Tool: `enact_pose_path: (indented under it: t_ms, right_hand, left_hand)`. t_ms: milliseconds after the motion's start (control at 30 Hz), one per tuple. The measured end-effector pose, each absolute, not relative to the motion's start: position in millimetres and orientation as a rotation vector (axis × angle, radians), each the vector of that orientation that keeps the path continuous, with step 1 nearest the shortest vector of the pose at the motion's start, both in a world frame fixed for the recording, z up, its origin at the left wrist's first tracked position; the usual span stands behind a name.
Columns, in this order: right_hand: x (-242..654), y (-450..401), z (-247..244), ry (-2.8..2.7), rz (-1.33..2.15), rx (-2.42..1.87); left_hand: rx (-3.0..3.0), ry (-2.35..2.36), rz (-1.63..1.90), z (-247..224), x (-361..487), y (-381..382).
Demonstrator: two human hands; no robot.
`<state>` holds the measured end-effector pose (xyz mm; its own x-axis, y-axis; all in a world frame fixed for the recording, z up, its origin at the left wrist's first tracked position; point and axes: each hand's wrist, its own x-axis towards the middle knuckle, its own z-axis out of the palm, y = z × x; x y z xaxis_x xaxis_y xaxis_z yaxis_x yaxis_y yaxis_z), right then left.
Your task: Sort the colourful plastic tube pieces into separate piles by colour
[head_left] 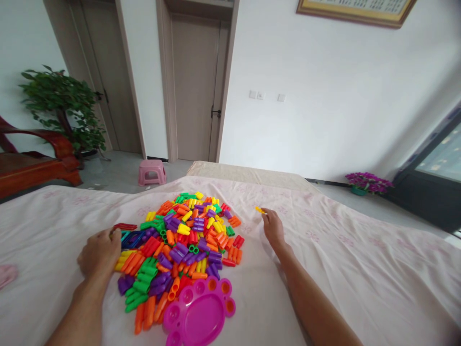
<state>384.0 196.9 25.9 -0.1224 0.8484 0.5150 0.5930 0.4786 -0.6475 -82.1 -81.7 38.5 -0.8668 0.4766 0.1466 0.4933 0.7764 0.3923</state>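
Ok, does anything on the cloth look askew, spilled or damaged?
Nothing looks clearly spilled or damaged. The plastic pieces lie in a jumbled heap on the floral cloth. One mild oddity: in the magenta palette at the heap's near edge, three right-side cups look orange inside, unlike the others; I can't tell why.

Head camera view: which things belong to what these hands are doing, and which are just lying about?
Likely in use: small yellow piece in the right hand; colourful plastic pieces beside the left hand; magenta tray against them.
Just around: pink stool, wooden chair, leafy plant, purple flowers, framed picture.
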Motion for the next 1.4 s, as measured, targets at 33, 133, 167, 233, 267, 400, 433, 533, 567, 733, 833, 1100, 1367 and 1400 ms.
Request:
enact_pose_path:
  t_ms: [33, 133, 167, 233, 267, 400, 433, 533, 567, 733, 833, 1100, 1367, 1400]
  right_hand:
    - [396, 201, 23, -1.84, 0.31, -1.237]
    - [420, 204, 12, -1.869, 0.257, -1.354]
    - [423, 203, 10, -1.867, 0.232, -1.399]
    - [423, 197, 11, -1.863, 0.155, -1.469]
    - [421, 193, 13, -1.88, 0.113, -1.488]
    - [406, 180, 26, -2.128, 0.017, -1.486]
    - [403, 178, 27, -2.205, 0.017, -1.483]
    - [400, 176, 27, -2.349, 0.037, -1.51]
    - [402, 178, 25, -2.356, 0.038, -1.529]
    - [415, 185, 19, -2.233, -0.009, -1.602]
    - [412, 181, 23, -2.146, -0.043, -1.498]
    - [322, 121, 42, -2.227, 0.47, -0.867]
    - [282, 83, 51, -2.356, 0.42, -0.818]
    - [283, 83, 50, -2.336, 0.426, -0.839]
  left_hand:
    - [-0.796, -2.925, -0.639, 38, -83, -81]
    - [-0.76, -2.946, -0.538, 35, -86, -80]
    - [-0.745, -2.95, -0.51, 34, -88, -79]
    - [-0.719, -2.953, -0.47, 32, -91, -77]
    - [-0.706, -2.955, -0.456, 31, -92, -76]
    - [-0.706, -2.967, -0.474, 28, -94, -75]
    - [-0.723, -2.966, -0.498, 28, -94, -75]
    - [-0.751, -2.96, -0.573, 27, -93, -77]
    - [-0.749, -2.962, -0.588, 27, -93, -77]
    - [-0.743, -2.972, -0.626, 28, -91, -78]
    - [-0.742, -2.97, -0.648, 28, -91, -77]
    - [-0.764, -2.976, -0.647, 25, -96, -72]
    - [-0.775, -2.972, -0.64, 31, -88, -72]
    - [-0.778, -2.973, -0.644, 32, -87, -72]
